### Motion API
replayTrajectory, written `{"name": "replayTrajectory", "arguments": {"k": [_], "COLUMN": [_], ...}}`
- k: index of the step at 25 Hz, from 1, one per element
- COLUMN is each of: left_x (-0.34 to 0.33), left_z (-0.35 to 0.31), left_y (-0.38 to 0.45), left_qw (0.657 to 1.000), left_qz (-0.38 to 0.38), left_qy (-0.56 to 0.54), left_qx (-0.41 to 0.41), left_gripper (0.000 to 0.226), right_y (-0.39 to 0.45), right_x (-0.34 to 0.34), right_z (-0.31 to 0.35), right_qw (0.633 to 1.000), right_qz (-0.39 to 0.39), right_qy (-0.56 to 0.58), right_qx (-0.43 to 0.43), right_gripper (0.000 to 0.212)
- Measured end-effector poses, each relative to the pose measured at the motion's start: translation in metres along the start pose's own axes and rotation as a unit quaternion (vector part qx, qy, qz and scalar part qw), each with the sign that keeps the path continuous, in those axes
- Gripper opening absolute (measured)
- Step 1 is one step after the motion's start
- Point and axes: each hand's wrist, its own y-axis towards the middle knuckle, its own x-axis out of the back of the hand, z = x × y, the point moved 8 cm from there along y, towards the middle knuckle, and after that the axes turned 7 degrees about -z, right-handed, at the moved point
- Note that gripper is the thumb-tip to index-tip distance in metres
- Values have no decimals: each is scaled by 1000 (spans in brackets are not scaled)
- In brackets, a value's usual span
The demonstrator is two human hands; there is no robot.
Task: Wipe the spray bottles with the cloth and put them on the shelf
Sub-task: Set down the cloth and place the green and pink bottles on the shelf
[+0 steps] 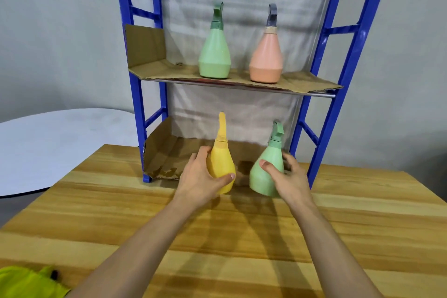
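My left hand (199, 176) grips a yellow spray bottle (221, 159) around its body, just in front of the lower shelf. My right hand (287, 178) grips a light green spray bottle (264, 172), tilted slightly left. Both bottles are held above the wooden table's (217, 237) far edge, at the front of the lower cardboard-lined shelf (167, 159). On the upper cardboard shelf (169, 72) stand another green spray bottle (214, 55) and a pink spray bottle (266, 60), both upright. A yellow-green cloth (29, 283) lies at the table's near left corner.
The blue metal rack (135, 94) stands at the table's far edge against a grey wall. A round white table (55, 143) sits to the left behind the wooden one.
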Motion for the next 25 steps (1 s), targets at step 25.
{"name": "replayTrajectory", "arguments": {"k": [25], "left_x": [-42], "left_z": [67], "left_y": [95], "left_qw": [999], "left_qz": [39], "left_qy": [23], "left_qx": [21], "left_gripper": [90], "right_y": [81], "right_x": [-78], "right_z": [-33], "right_qw": [994], "right_qz": [36], "right_qy": [-73], "right_qx": [69], "right_gripper": [68]}}
